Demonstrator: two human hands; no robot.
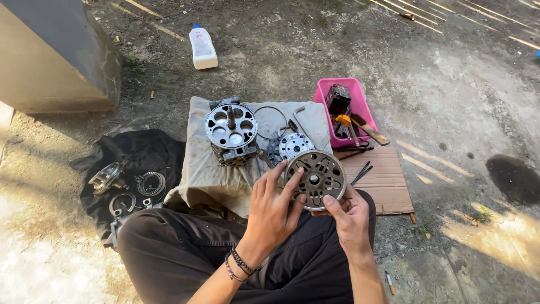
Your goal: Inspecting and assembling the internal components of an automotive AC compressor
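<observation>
Both hands hold a round perforated metal disc (315, 179) above the lap, face toward the camera. Left hand (274, 209): fingers spread over the disc's left edge, clamped on it. Right hand (350, 216): grips the lower right rim, thumb on the face.

Just beyond the disc, on a beige cloth (209, 169) on the ground: a cylinder block (232, 134) with round bores, a smaller plate (295, 144), a wire ring (271, 121).

Right of the cloth: pink tray (353, 92) with tools, cardboard (384, 175).

Left: black cloth (138, 153) with ring-shaped parts (150, 183). Far back: white bottle (202, 48), lying on the ground.
</observation>
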